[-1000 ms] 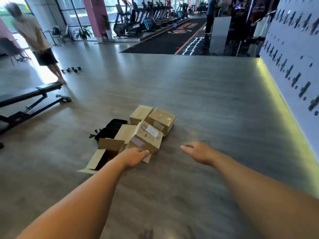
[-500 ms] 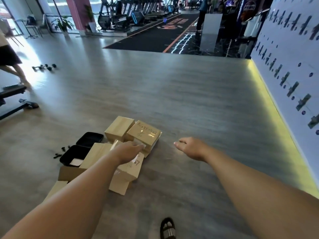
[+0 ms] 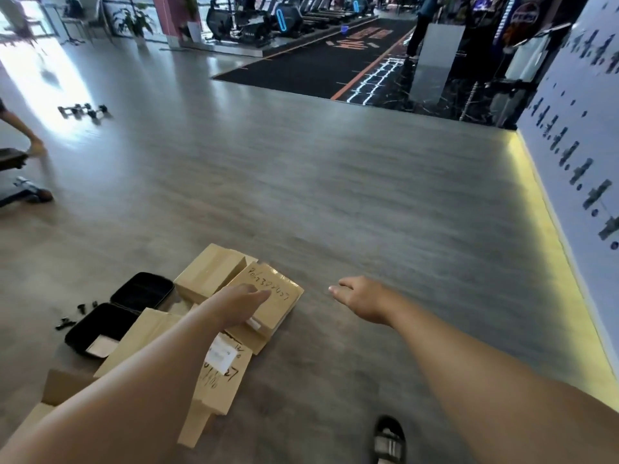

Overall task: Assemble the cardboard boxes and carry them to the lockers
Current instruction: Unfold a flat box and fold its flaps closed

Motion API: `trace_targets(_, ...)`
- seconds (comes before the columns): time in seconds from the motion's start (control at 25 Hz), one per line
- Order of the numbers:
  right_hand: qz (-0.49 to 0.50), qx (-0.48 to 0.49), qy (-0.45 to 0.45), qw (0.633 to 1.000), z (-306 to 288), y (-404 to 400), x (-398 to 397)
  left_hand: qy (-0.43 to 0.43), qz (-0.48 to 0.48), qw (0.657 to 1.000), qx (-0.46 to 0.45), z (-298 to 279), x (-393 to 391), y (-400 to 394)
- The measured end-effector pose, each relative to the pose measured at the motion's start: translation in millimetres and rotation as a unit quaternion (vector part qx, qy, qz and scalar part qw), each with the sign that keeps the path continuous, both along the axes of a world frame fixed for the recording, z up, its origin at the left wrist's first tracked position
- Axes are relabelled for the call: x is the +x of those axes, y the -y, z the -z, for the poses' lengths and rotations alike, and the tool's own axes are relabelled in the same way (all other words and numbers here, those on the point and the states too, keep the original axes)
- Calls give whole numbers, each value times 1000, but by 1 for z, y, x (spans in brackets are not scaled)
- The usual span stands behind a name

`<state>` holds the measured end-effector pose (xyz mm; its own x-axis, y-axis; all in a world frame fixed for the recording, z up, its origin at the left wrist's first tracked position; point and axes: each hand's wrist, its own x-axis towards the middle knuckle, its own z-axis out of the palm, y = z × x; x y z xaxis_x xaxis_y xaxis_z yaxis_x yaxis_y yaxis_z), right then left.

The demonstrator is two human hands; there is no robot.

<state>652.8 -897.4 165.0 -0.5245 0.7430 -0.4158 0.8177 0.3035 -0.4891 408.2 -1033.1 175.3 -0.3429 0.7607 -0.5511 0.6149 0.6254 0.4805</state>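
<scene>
Head view takes in the broad grey wood-look gym floor [image 3: 335, 182], bare and open from the middle out to 12 and 3 o'clock, edged at 3 o'clock by a white wall with dark markings [image 3: 576, 135] and at 12 o'clock by a black mat with orange lines [image 3: 321, 61]. Two bare forearms reach in from 6 o'clock.

Brown cardboard boxes cluster on the floor around 7 o'clock; I count four closed ones plus opened flaps at the lower left edge, though the arm hides part of the pile. The handwritten-top cardboard box [image 3: 274, 296] lies nearest the centre, touching a plain closed cardboard box [image 3: 211, 272] at its 10 o'clock side. A white-labelled cardboard box [image 3: 224, 370] sits toward 6 o'clock of it, creased, with black scrawl.

One open black zip case [image 3: 110, 326] shows two halves just left of the boxes.

The left hand [image 3: 241, 303] hovers over the handwritten box, fingers straight and together; contact I cannot tell. The right hand [image 3: 361, 296] hangs over bare floor, fingers loosely extended, holding nothing.

One black strapped sandal [image 3: 388, 440] stands at 6 o'clock. A few black dumbbells [image 3: 83, 110] lie at 10 o'clock.
</scene>
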Motion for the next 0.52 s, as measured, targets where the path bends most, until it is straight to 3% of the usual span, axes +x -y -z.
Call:
trace_targets(0.28, -126, -25, 3, 992, 16, -189, -65, -18, -118, 993, -16, 18, -15, -136)
trace_targets(0.52, -248, -44, 17, 968, 16, -278, -157, -62, -202, 977, -27, 27, -52, -191)
